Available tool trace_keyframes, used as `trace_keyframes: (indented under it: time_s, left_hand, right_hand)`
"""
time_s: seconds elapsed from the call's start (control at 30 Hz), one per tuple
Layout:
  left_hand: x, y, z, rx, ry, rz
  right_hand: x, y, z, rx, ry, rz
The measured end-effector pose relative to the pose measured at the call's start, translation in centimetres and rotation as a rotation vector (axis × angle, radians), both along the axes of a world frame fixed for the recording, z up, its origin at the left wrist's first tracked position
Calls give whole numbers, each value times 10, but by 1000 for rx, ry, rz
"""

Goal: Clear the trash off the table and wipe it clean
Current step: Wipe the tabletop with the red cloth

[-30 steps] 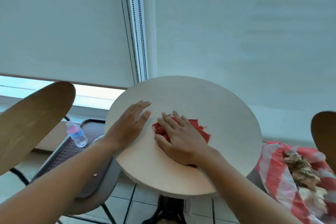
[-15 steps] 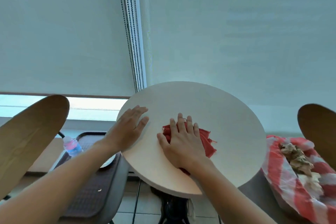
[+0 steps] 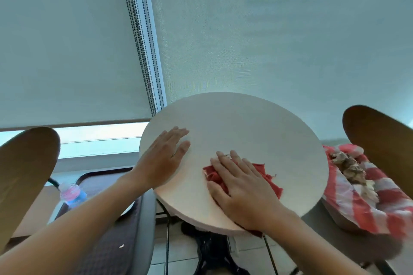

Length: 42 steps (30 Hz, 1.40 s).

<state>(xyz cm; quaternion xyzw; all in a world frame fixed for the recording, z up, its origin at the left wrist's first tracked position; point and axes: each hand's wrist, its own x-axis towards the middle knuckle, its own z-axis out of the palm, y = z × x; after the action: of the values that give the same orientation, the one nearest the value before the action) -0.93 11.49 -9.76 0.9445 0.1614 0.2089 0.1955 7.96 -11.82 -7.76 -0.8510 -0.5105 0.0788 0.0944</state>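
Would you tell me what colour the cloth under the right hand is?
The cloth is plain red, pressed flat by the right hand; the head view shows it.

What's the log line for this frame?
phase: wiping | right hand: flat on red cloth | left hand: flat on table | trash: in striped bag

The right hand (image 3: 242, 187) lies flat on a red cloth (image 3: 267, 174) on the round desk (image 3: 257, 131). The left hand (image 3: 164, 156) lies flat on the desk's left edge. A striped bag of trash (image 3: 366, 194) sits to the right.
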Motion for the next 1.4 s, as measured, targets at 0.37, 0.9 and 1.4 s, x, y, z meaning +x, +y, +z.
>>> trace_keyframes:
  time_s: [0.37,0.9,1.4]
  left_hand:
    - [0,0,-4,1,-56,28]
    - [-10,-7,10,-183,-259,124]
    - [-40,-17,11,-221,-155,76]
  right_hand:
    - [133,73,-5,-27,-2,-320]
    - [34,116,-3,55,1,255]
    - [-30,35,6,15,-15,430]
